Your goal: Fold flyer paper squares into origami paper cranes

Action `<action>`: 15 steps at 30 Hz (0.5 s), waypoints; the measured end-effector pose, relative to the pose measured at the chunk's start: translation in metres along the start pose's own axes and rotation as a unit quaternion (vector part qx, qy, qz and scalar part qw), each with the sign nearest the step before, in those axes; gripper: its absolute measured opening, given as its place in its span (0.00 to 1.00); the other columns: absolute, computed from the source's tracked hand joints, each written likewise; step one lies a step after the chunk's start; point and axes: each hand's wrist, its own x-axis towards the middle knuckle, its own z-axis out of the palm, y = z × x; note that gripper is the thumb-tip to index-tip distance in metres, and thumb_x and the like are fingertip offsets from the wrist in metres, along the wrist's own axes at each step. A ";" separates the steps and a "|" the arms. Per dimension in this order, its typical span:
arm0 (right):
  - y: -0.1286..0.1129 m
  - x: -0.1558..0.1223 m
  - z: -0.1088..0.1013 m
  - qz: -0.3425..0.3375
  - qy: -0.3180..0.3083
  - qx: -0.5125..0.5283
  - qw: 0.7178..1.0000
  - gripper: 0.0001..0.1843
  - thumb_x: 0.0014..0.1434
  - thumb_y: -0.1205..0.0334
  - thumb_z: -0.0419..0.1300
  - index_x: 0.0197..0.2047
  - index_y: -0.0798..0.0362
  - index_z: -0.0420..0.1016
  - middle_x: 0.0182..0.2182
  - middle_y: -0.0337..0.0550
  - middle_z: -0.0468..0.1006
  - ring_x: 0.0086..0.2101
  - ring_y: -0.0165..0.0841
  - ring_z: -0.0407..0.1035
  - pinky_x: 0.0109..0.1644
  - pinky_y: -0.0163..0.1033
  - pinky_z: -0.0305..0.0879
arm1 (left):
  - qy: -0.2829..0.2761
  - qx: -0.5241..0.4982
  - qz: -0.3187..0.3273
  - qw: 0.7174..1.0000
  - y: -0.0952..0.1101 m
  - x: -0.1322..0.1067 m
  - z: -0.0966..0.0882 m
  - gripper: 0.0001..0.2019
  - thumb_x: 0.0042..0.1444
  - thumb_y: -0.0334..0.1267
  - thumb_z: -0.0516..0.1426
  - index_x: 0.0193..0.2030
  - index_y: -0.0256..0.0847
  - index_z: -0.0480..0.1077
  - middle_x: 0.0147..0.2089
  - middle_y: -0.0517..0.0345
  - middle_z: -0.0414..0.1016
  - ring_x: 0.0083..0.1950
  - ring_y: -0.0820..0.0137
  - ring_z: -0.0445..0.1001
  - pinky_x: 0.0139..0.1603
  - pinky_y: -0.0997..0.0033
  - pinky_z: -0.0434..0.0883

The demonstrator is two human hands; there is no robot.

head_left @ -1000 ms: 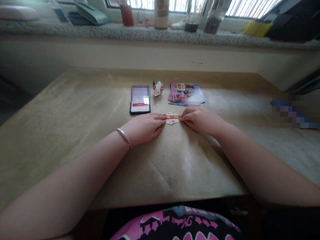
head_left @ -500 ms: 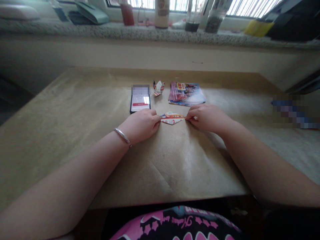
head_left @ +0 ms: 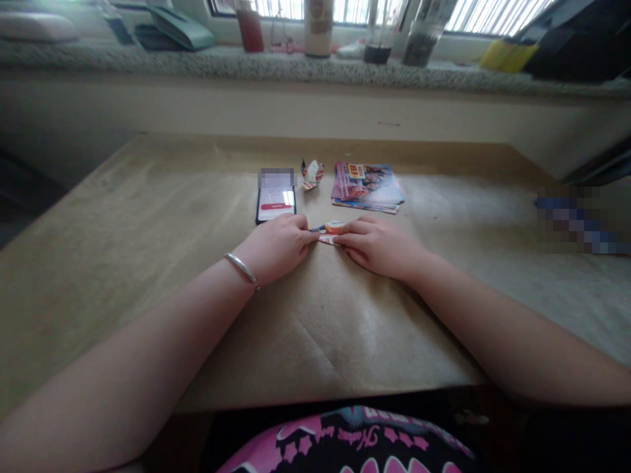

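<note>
Between my two hands lies a small piece of folded printed paper (head_left: 329,231), flat on the table (head_left: 315,328). My left hand (head_left: 280,244), with a silver bangle at its wrist, pinches the paper's left corner. Across the paper's right part, my right hand (head_left: 377,244) presses with closed fingers and hides that end. A smartphone (head_left: 276,196) with a lit screen lies just beyond my left hand. Past the paper stands a small folded paper piece (head_left: 312,175) with pointed tips. A stack of colourful printed sheets (head_left: 369,184) rests beyond my right hand.
A speckled stone windowsill (head_left: 221,62) runs behind the table, holding a red container (head_left: 250,27), a pale bottle (head_left: 318,27) and a glass jar (head_left: 426,36). At the far right of the table lies a blurred bluish item (head_left: 584,225). The table's front edge is close to my body.
My right hand has slid left along the folded paper, from its right corner to nearer my left hand. My left hand has stayed at the left corner.
</note>
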 end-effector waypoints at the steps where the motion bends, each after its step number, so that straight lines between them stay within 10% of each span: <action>1: 0.000 0.001 0.003 -0.003 0.015 0.021 1.000 0.16 0.65 0.65 0.52 0.49 0.56 0.79 0.45 0.50 0.80 0.44 0.39 0.70 0.50 0.42 0.65 | -0.002 0.006 -0.002 1.000 0.000 0.000 0.000 0.15 0.63 0.34 0.50 0.48 0.43 0.77 0.41 0.51 0.74 0.41 0.66 0.72 0.41 0.67 0.70; 15: 0.010 0.000 0.009 -0.004 0.070 0.101 0.992 0.12 0.61 0.67 0.55 0.42 0.54 0.80 0.47 0.48 0.81 0.42 0.37 0.72 0.49 0.44 0.65 | -0.064 0.058 -0.056 0.995 -0.005 0.000 -0.015 0.16 0.61 0.39 0.49 0.40 0.44 0.79 0.39 0.54 0.76 0.37 0.67 0.72 0.31 0.70 0.63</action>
